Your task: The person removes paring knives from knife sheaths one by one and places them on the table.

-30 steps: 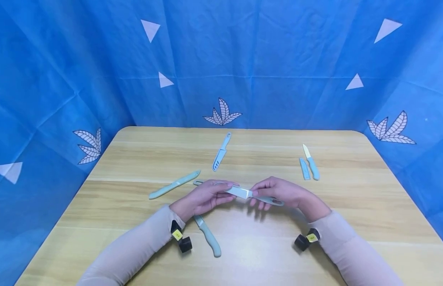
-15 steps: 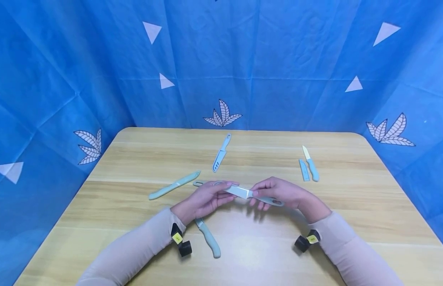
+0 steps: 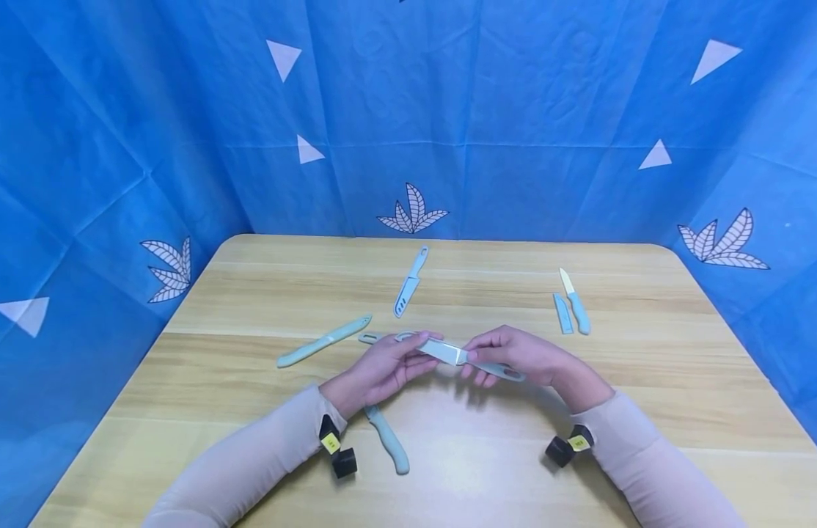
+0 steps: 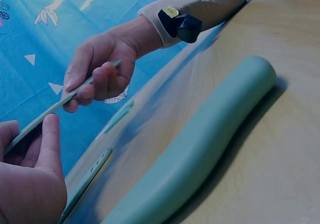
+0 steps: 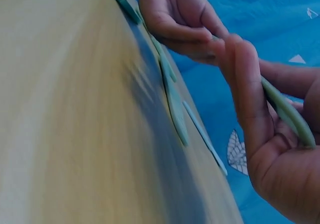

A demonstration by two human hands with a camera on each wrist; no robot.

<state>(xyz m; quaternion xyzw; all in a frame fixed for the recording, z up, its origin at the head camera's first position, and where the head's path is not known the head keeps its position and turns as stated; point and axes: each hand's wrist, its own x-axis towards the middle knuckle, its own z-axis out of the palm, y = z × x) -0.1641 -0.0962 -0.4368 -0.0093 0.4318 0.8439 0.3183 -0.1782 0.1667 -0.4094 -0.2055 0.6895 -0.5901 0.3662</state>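
My left hand (image 3: 382, 369) pinches the broad, shiny blade of a kitchen knife (image 3: 446, 353), thumb above and fingers below. On the other side, my right hand (image 3: 517, 355) grips its pale green handle, whose holed end sticks out past the palm. Both hands hold the knife above the table; the blade's tip is hidden by the left hand. Behind the left hand, the holed end of another pale green item (image 3: 369, 338) shows; the rest is covered. A green knife handle (image 4: 200, 144) fills much of the left wrist view, lying on the table below the left wrist.
A long green knife (image 3: 324, 342) lies left of the hands on the wooden table (image 3: 646, 440). Farther back is a blue sheathed knife (image 3: 410, 282). At right, a small blue-handled knife (image 3: 576, 304) lies beside its blue sheath (image 3: 563, 313). A blue curtain (image 3: 514, 110) surrounds the table.
The hands and the knife between them stay nearly in place. The left hand's fingers shift very slightly on the blade, and the whole head view drifts a little.
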